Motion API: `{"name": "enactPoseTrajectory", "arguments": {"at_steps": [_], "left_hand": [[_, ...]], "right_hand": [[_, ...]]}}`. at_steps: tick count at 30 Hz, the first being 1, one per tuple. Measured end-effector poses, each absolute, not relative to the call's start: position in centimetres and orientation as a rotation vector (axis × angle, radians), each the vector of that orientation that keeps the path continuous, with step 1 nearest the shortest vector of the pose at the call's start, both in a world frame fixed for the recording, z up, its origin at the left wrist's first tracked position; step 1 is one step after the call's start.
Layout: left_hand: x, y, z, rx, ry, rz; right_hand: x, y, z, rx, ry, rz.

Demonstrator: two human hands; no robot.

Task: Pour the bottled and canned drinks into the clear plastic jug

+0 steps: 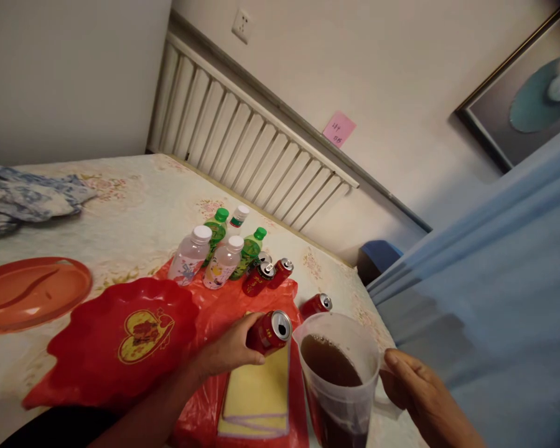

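Left hand (228,350): a red can (269,331) is grasped, the fingers curled around its body in a closed grip; the can is held on its side above the yellow cloth, its silver top turned toward the pitcher.
Right hand (422,392): the handle of the clear plastic pitcher (343,379) is wrapped by the fingers, the grip pressed around it.
Pitcher: held upright at the lower right, just beside the held can; a dark brown liquid with a little foam is seen inside, filling it partway.
Yellow cloth (259,395): laid folded on a red plastic bag (214,311), directly under the held can.
Loose can (316,305): lying on the bed (130,211) behind the pitcher, apart from the others.
Can group (266,274): three red cans are clustered at the far edge of the red bag.
Bottles (219,249): five are stood together behind the cans, two pale with white caps, two green with green caps, one white-capped at the back.
Red heart tray (126,333): set left of the held can, on the bed.
Orange tray (32,292): placed further left.
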State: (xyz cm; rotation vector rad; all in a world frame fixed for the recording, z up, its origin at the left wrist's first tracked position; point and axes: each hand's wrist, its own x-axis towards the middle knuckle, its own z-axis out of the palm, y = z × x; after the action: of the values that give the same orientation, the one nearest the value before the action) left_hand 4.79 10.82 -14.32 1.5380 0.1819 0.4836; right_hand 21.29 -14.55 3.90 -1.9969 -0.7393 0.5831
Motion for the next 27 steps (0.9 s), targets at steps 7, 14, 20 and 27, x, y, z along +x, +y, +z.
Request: {"name": "enactPoseTrajectory", "arguments": {"at_steps": [7,14,20,27], "left_hand": [[4.8,10.8,-14.5,1.518,0.174,0.471],[5.1,10.8,-15.0,1.549,0.188,0.483],[5.3,10.8,-15.2,1.565,0.189,0.495],[5.2,10.8,-15.1,1.566,0.201,0.484]], "right_hand": [[22.3,-14.5,3.6,-2.032,-0.792,0.604],[22.4,-14.0,4.1,-2.085,-0.818,0.596],[22.7,-13.6,4.4,-2.126,-0.844,0.611],[23.0,-13.5,4.4,-2.148,-0.876,0.624]]}}
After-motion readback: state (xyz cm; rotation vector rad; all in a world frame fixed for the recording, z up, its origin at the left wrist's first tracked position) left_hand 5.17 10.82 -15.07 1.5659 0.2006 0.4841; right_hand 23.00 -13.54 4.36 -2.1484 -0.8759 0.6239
